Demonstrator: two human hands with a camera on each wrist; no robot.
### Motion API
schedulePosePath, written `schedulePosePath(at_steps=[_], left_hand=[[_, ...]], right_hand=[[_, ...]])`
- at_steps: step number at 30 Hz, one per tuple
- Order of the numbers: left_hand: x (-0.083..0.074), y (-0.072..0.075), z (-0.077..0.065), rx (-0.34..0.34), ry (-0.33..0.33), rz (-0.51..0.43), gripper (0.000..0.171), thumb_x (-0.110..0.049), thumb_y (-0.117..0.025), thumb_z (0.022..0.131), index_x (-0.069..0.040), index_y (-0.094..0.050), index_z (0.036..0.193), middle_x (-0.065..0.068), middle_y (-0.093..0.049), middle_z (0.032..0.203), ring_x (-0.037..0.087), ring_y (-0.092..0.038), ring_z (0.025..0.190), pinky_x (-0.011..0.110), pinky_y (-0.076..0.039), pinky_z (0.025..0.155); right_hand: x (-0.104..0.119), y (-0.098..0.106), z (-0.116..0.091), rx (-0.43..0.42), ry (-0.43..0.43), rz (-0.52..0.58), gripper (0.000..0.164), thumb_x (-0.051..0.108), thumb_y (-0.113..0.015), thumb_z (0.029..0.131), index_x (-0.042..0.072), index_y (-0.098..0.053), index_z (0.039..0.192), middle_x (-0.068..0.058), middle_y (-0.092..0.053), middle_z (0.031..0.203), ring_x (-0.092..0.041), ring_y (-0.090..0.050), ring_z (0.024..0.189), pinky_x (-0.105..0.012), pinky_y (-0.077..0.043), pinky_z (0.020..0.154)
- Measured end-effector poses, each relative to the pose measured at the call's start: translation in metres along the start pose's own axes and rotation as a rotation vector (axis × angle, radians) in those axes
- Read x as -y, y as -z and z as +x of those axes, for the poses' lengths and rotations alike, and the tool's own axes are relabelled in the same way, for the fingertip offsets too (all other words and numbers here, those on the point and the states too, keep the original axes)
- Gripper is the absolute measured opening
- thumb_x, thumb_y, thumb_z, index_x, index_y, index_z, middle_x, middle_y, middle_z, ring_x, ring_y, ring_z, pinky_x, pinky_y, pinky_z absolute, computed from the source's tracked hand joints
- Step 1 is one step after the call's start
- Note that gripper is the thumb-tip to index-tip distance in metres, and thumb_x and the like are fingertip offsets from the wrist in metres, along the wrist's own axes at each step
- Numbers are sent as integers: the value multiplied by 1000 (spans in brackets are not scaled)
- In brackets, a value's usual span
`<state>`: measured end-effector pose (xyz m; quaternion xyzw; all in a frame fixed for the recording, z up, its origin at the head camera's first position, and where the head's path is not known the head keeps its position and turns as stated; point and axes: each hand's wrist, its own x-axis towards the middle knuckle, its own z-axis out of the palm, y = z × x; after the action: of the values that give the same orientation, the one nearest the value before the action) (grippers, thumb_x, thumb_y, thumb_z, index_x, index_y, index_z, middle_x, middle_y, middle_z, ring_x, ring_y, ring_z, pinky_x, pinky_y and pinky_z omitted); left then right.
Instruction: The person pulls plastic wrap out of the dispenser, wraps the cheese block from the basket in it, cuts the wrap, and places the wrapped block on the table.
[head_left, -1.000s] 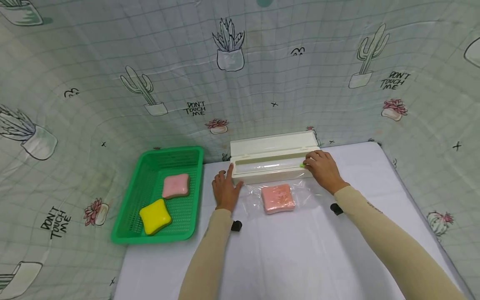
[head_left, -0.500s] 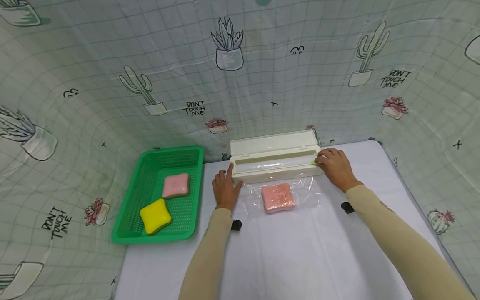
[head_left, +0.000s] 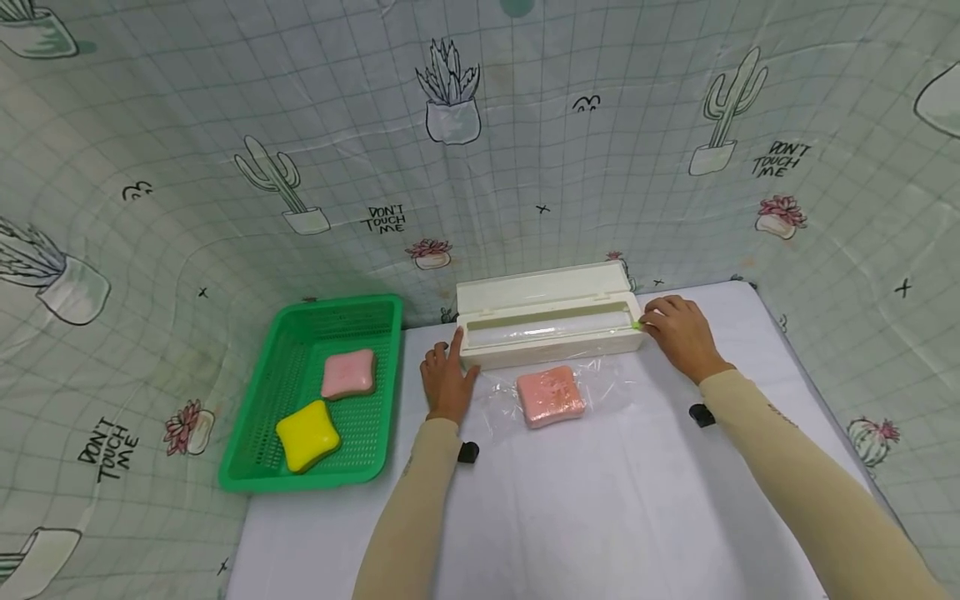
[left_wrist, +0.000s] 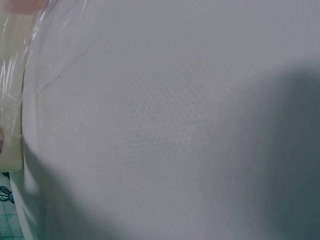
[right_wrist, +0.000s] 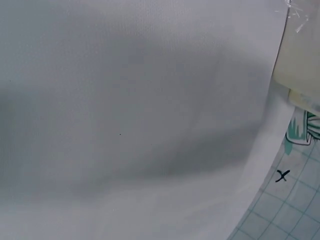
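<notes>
In the head view a white cling film dispenser (head_left: pixel 555 348) stands at the table's back with its lid raised, a roll (head_left: pixel 547 328) inside. Clear film (head_left: pixel 491 396) runs from its front over a pink sponge-like block (head_left: pixel 551 397). My left hand (head_left: pixel 446 379) braces the dispenser's left end, index finger straight along the end and thumb spread against the front corner. At the right end, my right hand (head_left: pixel 684 340) pinches a small green slide cutter (head_left: pixel 638 325), mostly hidden by the fingers. The wrist views show mainly white tabletop and the dispenser's edge (left_wrist: pixel 11 125).
Left of the dispenser sits a green plastic basket (head_left: pixel 386 417) with a pink block (head_left: pixel 349 373) and a yellow block (head_left: pixel 308 436) in it. A cactus-printed cloth (head_left: pixel 525 167) hangs close behind and around the white table (head_left: pixel 570 517).
My right hand has slid rightward along the dispenser's front edge with the green slide cutter, reaching the right end. The left hand stays at the left end. The pink block remains in place.
</notes>
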<state>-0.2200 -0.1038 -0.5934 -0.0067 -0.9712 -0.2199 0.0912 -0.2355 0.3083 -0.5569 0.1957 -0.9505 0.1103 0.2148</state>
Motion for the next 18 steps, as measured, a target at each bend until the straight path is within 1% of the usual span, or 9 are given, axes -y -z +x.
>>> schedulePosePath(at_steps=[2, 6, 10, 12, 14, 16, 18], left_hand=[[-1, 0, 0, 0, -7, -12, 80, -29, -81, 96, -21, -40, 164, 22, -54, 139, 41, -50, 130, 55, -37, 113], [0, 1, 1, 16, -6, -9, 81, -30, -80, 96, -22, -39, 165, 21, -53, 140, 41, -50, 130, 56, -37, 113], [0, 3, 0, 22, -15, -40, 83, -29, -80, 96, -19, -36, 166, 21, -49, 146, 40, -49, 132, 56, -37, 113], [-1, 4, -2, -1, -25, -80, 84, -26, -81, 95, -17, -37, 166, 21, -48, 147, 39, -49, 130, 55, -37, 110], [-3, 6, -5, -32, -40, -142, 81, -21, -82, 94, -14, -41, 163, 20, -47, 146, 38, -49, 127, 54, -37, 109], [-6, 8, -8, -74, -72, -203, 73, -15, -83, 93, -10, -48, 157, 19, -48, 142, 37, -49, 124, 53, -37, 107], [-9, 10, -11, -111, -124, -244, 61, -11, -82, 92, -8, -56, 147, 18, -50, 136, 36, -49, 120, 54, -37, 105]], right_hand=[[1, 0, 0, -6, -12, 1, 14, -7, -83, 83, 0, -81, 95, -16, -72, 106, -42, -62, 110, -59, -51, 96], [4, -2, 0, 2, -31, -5, 12, -4, -82, 86, -1, -80, 97, -17, -73, 106, -41, -63, 108, -57, -51, 94], [12, -3, -5, -33, -66, 10, 14, -5, -81, 87, -3, -78, 100, -20, -71, 106, -42, -64, 105, -57, -51, 89], [18, -5, -9, -54, -83, 37, 20, -5, -80, 87, -5, -76, 107, -22, -69, 109, -44, -63, 104, -58, -51, 88], [27, -7, -12, -70, -86, 70, 30, -4, -80, 87, -5, -73, 116, -24, -66, 113, -46, -62, 106, -60, -50, 89], [36, -9, -14, -74, -64, 100, 41, -1, -82, 85, -5, -69, 124, -25, -63, 117, -47, -61, 107, -60, -50, 90], [44, -12, -13, -76, -23, 114, 47, 2, -86, 83, -4, -68, 126, -25, -63, 118, -46, -62, 107, -60, -50, 90]])
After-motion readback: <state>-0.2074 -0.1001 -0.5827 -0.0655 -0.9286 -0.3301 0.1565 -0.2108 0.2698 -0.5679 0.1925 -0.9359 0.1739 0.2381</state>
